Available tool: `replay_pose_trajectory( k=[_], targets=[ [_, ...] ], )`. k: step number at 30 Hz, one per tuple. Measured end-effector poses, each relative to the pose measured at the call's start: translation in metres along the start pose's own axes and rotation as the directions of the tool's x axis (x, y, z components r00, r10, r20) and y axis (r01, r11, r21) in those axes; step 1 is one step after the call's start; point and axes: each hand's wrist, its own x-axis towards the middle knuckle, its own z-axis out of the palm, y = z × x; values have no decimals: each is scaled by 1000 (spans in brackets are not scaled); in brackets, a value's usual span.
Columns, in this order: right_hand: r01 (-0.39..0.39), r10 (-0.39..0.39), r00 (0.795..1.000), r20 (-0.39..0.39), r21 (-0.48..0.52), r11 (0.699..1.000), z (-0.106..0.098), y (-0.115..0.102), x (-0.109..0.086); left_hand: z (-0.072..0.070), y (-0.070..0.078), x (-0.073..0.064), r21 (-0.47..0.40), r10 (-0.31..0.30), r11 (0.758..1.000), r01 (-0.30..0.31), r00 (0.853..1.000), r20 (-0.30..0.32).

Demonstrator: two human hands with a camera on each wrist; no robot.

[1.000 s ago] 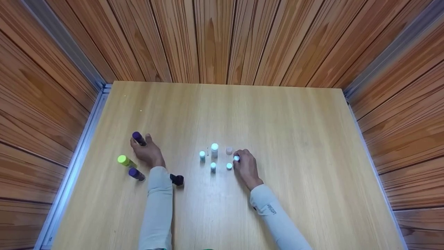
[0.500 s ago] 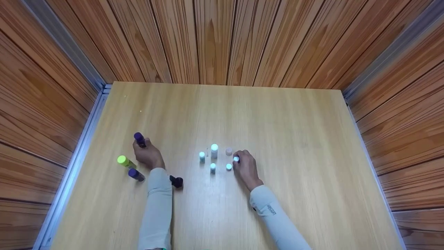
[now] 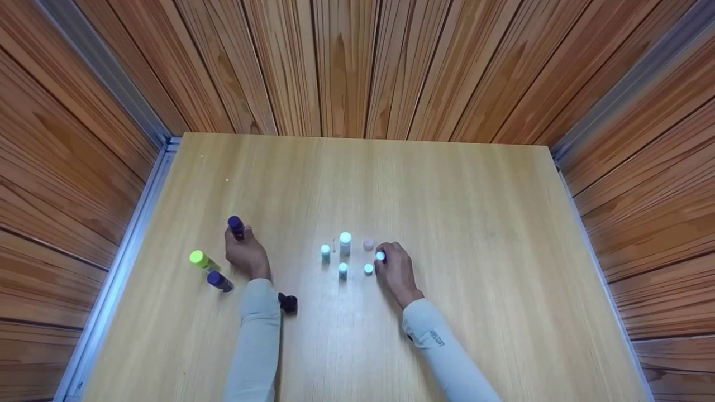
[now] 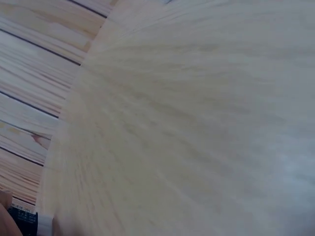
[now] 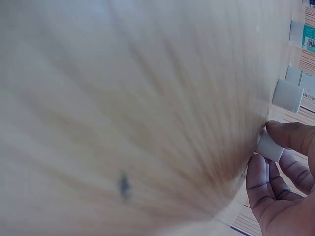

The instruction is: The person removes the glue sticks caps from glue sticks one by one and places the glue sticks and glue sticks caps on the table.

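My left hand (image 3: 247,255) grips a purple-capped bottle (image 3: 236,226) at the left of the table. In the left wrist view, a dark, printed side of this bottle (image 4: 23,220) shows at the lower left corner, with part of the hand beside it. Right of centre, my right hand (image 3: 395,273) pinches a small white cap (image 3: 380,256). The right wrist view has the thumb (image 5: 290,135) on one side of this cap (image 5: 269,146) and curled fingers on the other, low against the tabletop. Another white cap (image 3: 368,269) stands just left of that hand.
A lime-capped bottle (image 3: 202,260) and a second purple-capped bottle (image 3: 220,281) stand left of my left forearm. White-topped small bottles (image 3: 345,244) and a pale translucent cap (image 3: 368,244) are between the hands. Wood-panelled walls (image 3: 346,67) enclose the table (image 3: 447,190).
My left hand has shifted to the right and slightly nearer, carrying the purple-capped bottle away from the other two. The right hand stays in place with the white cap.
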Motion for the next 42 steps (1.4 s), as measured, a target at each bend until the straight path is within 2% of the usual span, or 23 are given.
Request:
replay_pose_trajectory(
  k=[3, 9, 15, 21, 24, 29, 35, 39, 42],
  targets=[
    [22, -22, 1000, -9, 5, 1000, -1, 1, -1, -1, 0, -7, 9, 30, 1000, -30, 999, 30],
    [28, -27, 1000, -14, 28, 999, -2, 2, -3, -3, 2, -24, -43, 100, 994, -97, 992, 76],
    [-41, 40, 999, 5, 63, 997, -3, 2, -2, -8, 6, -38, -95, 136, 988, -121, 975, 174],
    [-47, 48, 999, -5, 82, 996, -4, 4, -2, -14, 6, -51, -151, 147, 982, -110, 956, 254],
    [-45, 47, 999, -14, 91, 995, -4, 5, -4, -18, 6, -57, -110, 137, 988, -108, 943, 303],
    [-69, 70, 998, -8, 104, 992, -5, 4, -6, -26, 6, -66, -54, 145, 989, -135, 911, 386],
    [-103, 102, 995, 18, 102, 989, -8, 2, -8, -32, 8, -74, -21, 178, 982, -189, 875, 449],
    [-105, 104, 994, 17, 124, 987, -9, 2, -10, -36, 9, -78, 0, 157, 984, -180, 855, 494],
    [-97, 96, 995, 14, 165, 982, -11, 3, -11, -39, 9, -79, 6, 166, 981, -196, 842, 514]
  ],
)
